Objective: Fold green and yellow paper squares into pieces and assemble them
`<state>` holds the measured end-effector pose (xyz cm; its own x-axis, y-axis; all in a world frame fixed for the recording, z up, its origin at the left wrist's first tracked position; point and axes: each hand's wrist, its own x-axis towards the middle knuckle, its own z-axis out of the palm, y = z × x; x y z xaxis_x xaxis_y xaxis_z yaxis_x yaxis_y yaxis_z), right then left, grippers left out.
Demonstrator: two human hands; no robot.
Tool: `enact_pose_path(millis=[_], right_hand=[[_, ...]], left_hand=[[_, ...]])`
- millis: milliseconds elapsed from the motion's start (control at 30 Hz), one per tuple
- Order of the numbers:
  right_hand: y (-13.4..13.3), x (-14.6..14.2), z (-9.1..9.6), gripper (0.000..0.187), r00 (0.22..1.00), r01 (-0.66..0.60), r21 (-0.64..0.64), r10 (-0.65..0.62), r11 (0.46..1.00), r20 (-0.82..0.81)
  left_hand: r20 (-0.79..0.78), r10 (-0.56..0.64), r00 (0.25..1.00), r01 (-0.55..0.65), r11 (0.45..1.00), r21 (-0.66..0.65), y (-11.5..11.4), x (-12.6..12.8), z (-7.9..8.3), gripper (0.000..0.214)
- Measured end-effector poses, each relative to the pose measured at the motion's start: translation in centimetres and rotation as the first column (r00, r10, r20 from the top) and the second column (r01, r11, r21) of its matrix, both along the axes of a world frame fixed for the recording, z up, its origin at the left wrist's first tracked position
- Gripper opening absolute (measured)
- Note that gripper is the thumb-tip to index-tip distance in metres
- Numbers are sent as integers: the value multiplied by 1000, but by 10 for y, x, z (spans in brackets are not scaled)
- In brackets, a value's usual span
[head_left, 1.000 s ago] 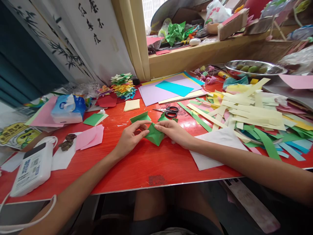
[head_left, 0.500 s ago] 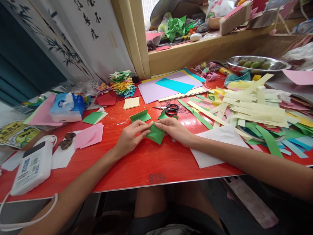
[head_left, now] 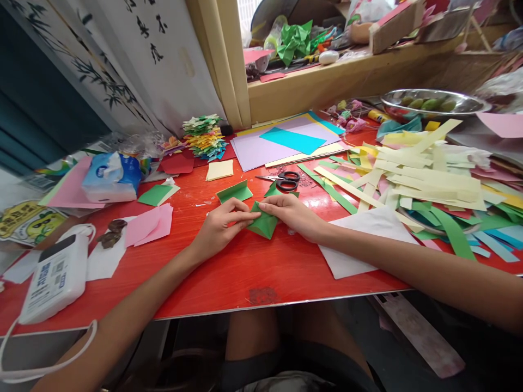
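Observation:
A small piece of folded green paper (head_left: 265, 225) is held between my two hands above the red table. My left hand (head_left: 223, 223) pinches its left edge with thumb and fingers. On the other side, my right hand (head_left: 290, 215) is closed on its upper right part. The fingertips cover the paper's upper edges. Just beyond my hands lie a creased green paper (head_left: 235, 192), another green piece (head_left: 273, 189) and black-handled scissors (head_left: 286, 179) with the blades pointing left.
Cut paper strips (head_left: 429, 174) heap on the right, with a white sheet (head_left: 363, 242) under my right forearm. Coloured sheets (head_left: 249, 149) lie at the back. A tissue pack (head_left: 110, 179), pink papers (head_left: 149, 224) and a white power bank-like device (head_left: 57, 280) sit left. The table edge (head_left: 229, 311) is near.
The fingers of my left hand have shifted slightly right across the green paper, covering more of its left side. My right hand has stayed nearly in place.

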<state>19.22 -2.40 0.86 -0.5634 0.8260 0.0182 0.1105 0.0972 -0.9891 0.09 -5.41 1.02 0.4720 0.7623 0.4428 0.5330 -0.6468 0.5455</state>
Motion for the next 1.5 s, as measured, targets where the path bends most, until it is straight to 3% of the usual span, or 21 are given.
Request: enact_pose_path(millis=[267,467,667,1100,1300,1500], right_hand=[[-1,0,4,24,999,-26,80,24,996,28],[3,-1,-5,27,997,-69,186,60,980,52],[3,-2,-7,26,990,-123,282,97,952,103],[2,-1,-5,28,981,-157,283,116,946,156],[0,-2,-4,26,984,-157,248,131,956,122],[0,-2,-4,28,998,-37,234,26,971,49]], left_hand=[[65,1,998,16,967,-255,0,1,3,18],[205,132,970,-46,926,-376,-1,7,6,23],[240,164,957,-58,917,-394,-1,8,3,25],[169,52,984,25,906,-422,-2,7,3,32],[130,64,989,-5,913,-408,-5,10,2,34],[96,119,988,-70,911,-407,-8,15,3,35]])
